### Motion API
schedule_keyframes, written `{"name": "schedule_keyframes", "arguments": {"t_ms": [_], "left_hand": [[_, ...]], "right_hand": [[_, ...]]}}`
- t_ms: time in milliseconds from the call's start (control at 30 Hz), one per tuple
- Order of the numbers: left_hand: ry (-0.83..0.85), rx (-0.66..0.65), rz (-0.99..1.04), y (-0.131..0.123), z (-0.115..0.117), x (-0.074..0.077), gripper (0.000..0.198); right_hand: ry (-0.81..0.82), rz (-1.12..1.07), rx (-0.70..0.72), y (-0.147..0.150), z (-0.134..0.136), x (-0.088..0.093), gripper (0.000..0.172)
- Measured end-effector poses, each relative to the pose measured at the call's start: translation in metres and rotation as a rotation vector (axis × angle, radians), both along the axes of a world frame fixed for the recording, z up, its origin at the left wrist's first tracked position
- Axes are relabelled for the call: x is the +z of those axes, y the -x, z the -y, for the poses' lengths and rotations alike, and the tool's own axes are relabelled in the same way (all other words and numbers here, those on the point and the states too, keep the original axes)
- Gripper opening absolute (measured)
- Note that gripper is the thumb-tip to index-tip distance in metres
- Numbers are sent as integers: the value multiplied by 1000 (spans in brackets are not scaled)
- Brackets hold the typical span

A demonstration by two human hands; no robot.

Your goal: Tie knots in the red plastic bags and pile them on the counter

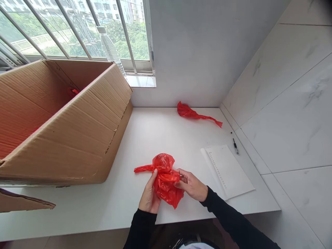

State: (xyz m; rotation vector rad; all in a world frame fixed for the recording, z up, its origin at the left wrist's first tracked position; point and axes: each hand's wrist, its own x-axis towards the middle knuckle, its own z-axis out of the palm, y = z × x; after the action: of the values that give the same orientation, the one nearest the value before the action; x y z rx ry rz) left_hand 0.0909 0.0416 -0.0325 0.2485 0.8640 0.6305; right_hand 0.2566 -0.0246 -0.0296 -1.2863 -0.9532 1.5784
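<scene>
Two red bags lie out on the table: one (166,178) gripped between the two hands, left (149,197) and right (191,185), the other (193,113) well beyond them by the wall. One big box (75,135) stands off to the left of the hands. One sheet of paper (228,171) lies just right of them, one pen (235,146) past it. One bottle (110,48) stands far ahead on the sill.

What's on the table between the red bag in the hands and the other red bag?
Nothing: in the head view, only bare white table lies between the held red bag and the far red bag.
</scene>
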Motion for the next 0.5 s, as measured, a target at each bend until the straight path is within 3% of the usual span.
{"name": "schedule_keyframes", "arguments": {"t_ms": [67, 167, 200, 233, 333, 500], "left_hand": [[-46, 74, -49, -2, -3, -1, 37], [-140, 160, -76, -4, -2, 5, 48], [-155, 167, -74, -5, -2, 8, 53], [-163, 170, -72, -5, -1, 11, 56], [-167, 188, -88, -5, -5, 17, 48], [-218, 248, -174, -1, -22, 8, 33]], "right_hand": [[-54, 155, 0, 2, 6, 3, 42], [-161, 426, -106, 6, 11, 8, 83], [-198, 500, -129, 8, 11, 9, 87], [-233, 561, -146, 10, 10, 10, 80], [-297, 651, -181, 13, 4, 10, 33], [-345, 680, -204, 14, -2, 10, 22]]}}
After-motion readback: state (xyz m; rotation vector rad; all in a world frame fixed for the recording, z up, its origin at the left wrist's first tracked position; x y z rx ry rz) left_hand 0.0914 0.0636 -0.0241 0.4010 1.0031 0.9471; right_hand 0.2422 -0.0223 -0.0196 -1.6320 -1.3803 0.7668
